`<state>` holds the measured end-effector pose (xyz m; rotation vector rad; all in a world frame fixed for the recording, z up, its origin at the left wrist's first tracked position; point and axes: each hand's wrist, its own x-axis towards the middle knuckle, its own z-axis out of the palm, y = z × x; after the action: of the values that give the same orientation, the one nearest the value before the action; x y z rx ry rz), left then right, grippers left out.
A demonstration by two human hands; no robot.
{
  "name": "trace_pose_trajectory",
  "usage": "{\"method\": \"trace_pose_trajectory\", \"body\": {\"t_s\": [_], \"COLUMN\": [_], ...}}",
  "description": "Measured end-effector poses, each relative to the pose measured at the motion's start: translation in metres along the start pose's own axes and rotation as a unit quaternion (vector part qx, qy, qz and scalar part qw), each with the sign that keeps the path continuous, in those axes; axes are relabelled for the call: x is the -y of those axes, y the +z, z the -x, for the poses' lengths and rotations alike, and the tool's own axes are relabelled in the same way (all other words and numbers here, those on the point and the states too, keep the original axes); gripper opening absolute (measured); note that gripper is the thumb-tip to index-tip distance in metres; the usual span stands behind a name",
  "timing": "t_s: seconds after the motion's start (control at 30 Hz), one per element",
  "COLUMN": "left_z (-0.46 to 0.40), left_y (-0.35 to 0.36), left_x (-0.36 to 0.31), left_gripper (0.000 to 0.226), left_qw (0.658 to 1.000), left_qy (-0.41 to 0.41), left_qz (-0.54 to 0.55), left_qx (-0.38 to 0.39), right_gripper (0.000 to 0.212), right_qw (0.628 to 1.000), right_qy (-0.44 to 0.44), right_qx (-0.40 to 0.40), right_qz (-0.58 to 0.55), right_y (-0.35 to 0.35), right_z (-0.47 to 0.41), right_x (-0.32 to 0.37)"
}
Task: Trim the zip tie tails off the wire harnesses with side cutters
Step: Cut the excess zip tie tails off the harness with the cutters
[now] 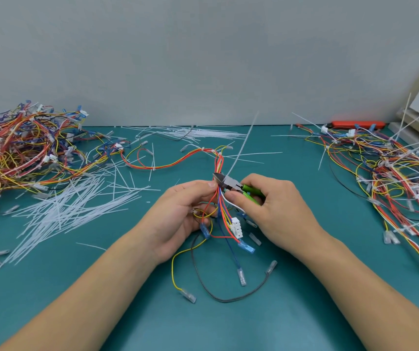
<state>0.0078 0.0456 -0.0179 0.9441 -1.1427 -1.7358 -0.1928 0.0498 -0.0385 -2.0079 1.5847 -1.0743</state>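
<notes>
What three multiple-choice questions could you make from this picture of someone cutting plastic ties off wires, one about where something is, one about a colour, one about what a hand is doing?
1. Where does the heap of loose white zip tie tails lie?
A. Left of the hands
B. On the grey wall
C. Under the right forearm

2. What colour are the handles of the side cutters?
A. Red
B. Green
C. Black

3. What is the left hand doing?
A. Lying flat on the table
B. Reaching into the left pile
C. Holding the wire harness

Answers:
1 A: the white strips spread over the teal table left of both hands.
2 B: bright green shows between the fingers of the right hand.
3 C: its fingers pinch the bundle right beside the cutter's head, where a long tail sticks up.
</notes>
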Motion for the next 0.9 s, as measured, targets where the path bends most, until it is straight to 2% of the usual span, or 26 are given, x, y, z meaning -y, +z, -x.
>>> {"method": "trace_pose_trajectory", "body": {"t_s": [0.9], "left_z": [-0.0002], "left_y": [0.0004], "left_x": [0.0003], "left_gripper": [0.016], "left_qw": [1.0], "left_qy": [0.0], "left_qz": [-0.005], "left_qx": [-0.002], "right_gripper": [0.05], "right_qw": [1.0], "right_qy": [-0.003], "right_qx": [-0.003], "right_qz": [-0.002], "right_y": [-0.0028], "right_z": [-0.002], "right_x": [0.0003]}}
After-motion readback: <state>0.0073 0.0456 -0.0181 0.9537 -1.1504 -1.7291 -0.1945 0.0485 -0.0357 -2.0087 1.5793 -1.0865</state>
